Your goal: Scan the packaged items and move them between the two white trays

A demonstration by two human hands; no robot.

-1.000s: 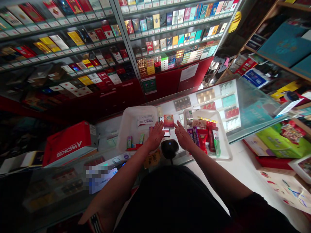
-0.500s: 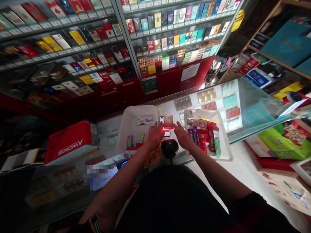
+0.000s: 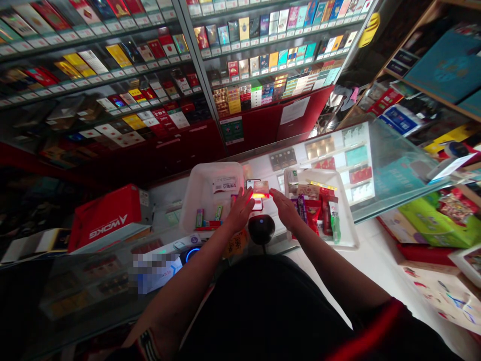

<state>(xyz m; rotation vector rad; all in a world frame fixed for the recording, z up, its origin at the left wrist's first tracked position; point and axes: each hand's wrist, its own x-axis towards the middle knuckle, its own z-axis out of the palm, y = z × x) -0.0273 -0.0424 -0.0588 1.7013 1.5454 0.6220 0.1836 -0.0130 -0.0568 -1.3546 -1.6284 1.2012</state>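
Observation:
Between my two hands is a small orange-and-pale box (image 3: 260, 187), its near side lit bright red. The fingertips of my left hand (image 3: 240, 210) are at its left end, and those of my right hand (image 3: 284, 210) are at its right end. Under the box lies a smartphone (image 3: 257, 204), partly covered by it. Just nearer to me stands a round black scanner (image 3: 262, 229) on the glass counter. My left forearm and hand overlap the left white tray (image 3: 188, 200); my right hand is beside the right white tray (image 3: 349, 210).
Gum packs (image 3: 200, 218) and a white packet (image 3: 224, 184) lie in the left tray. Several snack packets (image 3: 312, 215) fill the right one. A red box (image 3: 108, 218) sits at the counter's left. Behind stand glass shelves of small packs (image 3: 244, 30). A green bag (image 3: 424, 215) is at right.
The box between my hands has tilted, so its printed face shows less. The red glow has moved from my left fingers onto the box's near side. Both hands have barely moved.

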